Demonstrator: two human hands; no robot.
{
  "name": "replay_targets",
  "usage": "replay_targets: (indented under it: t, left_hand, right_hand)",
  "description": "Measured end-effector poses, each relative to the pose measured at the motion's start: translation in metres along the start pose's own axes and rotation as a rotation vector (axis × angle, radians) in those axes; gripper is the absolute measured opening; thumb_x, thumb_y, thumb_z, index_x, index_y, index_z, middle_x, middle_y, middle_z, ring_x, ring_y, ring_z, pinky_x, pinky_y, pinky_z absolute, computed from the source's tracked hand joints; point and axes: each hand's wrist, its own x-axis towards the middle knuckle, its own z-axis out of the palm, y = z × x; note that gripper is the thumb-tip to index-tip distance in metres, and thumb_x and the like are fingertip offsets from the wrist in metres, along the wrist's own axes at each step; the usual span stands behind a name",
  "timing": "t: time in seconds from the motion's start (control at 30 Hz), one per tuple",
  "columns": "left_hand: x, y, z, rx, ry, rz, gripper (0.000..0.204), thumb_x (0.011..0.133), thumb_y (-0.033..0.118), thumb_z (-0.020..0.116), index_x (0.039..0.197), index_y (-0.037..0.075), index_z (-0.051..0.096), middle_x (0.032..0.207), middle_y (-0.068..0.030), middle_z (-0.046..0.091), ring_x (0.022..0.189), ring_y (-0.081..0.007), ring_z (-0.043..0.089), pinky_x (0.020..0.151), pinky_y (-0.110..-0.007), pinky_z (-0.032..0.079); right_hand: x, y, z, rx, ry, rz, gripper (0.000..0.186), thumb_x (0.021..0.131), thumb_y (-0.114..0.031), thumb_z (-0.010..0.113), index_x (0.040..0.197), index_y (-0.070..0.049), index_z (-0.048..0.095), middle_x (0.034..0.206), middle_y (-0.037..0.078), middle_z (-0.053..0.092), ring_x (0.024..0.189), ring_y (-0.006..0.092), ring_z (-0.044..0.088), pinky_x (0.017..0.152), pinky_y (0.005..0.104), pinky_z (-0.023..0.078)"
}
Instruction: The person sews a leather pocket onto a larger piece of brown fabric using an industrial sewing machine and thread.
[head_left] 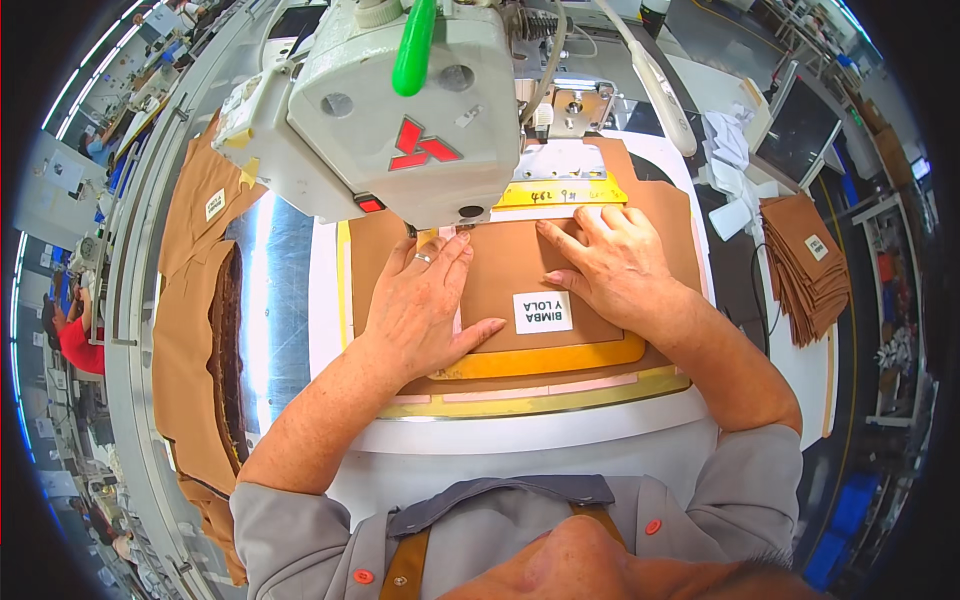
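A brown fabric panel (490,285) lies flat beneath the sewing machine head (400,140), with a small white printed label (543,313) on it. Around the panel's near and right edges runs a yellow-orange template frame (540,359). My left hand (415,305) rests on the panel's left part, fingers stretched toward the needle area and thumb out to the right. On the far right part, my right hand (620,265) lies with fingers spread, their tips close to a yellow-and-white clamp bar (560,195). Neither hand holds anything. The machine head hides the needle.
Larger brown fabric pieces (195,350) are piled on the metal table at left. A stack of brown labelled panels (805,260) sits at right, near crumpled white material (735,160) and a dark screen (798,125). A green handle (413,50) hangs over the machine head.
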Motion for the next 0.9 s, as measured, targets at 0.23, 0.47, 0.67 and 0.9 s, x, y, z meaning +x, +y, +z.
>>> replay_targets:
  t: [0.23,0.47,0.67,0.9]
  left_hand:
    - [-0.005,-0.005,0.002,0.008,0.007,-0.017,0.078,0.085,0.053,0.074,0.131,-0.008,0.060,0.146,-0.0200,0.056,0.140,-0.0331,0.049,0.121,-0.055,0.028]
    - [-0.009,-0.012,-0.001,0.007,-0.019,-0.054,0.079,0.085,0.051,0.075,0.134,-0.008,0.057,0.148,-0.0200,0.055,0.142,-0.0337,0.048,0.123,-0.054,0.025]
    - [-0.015,-0.015,-0.003,0.013,-0.025,-0.099,0.078,0.085,0.053,0.073,0.134,-0.005,0.057,0.146,-0.0145,0.057,0.140,-0.0311,0.048,0.123,-0.053,0.024]
    - [-0.027,-0.030,-0.009,0.045,-0.023,-0.127,0.072,0.085,0.053,0.073,0.130,-0.003,0.060,0.144,-0.0133,0.059,0.138,-0.0304,0.049,0.121,-0.054,0.025]
  right_hand:
    - [0.006,-0.003,0.006,0.000,-0.020,-0.027,0.056,0.087,-0.050,0.073,0.133,-0.019,0.067,0.108,0.009,0.061,0.105,0.0235,0.060,0.089,0.0396,0.045]
    - [0.013,-0.010,0.010,0.012,-0.052,-0.023,0.057,0.088,-0.051,0.071,0.136,-0.019,0.066,0.111,0.010,0.062,0.107,0.0243,0.059,0.093,0.0404,0.046]
    - [0.012,-0.008,0.013,0.083,-0.062,-0.025,0.057,0.088,-0.051,0.072,0.134,-0.017,0.068,0.114,0.008,0.062,0.111,0.0236,0.058,0.099,0.0413,0.044]
    - [0.016,-0.014,0.006,0.182,-0.039,-0.013,0.057,0.090,-0.047,0.071,0.135,-0.012,0.068,0.119,0.006,0.062,0.120,0.0226,0.053,0.107,0.0420,0.038]
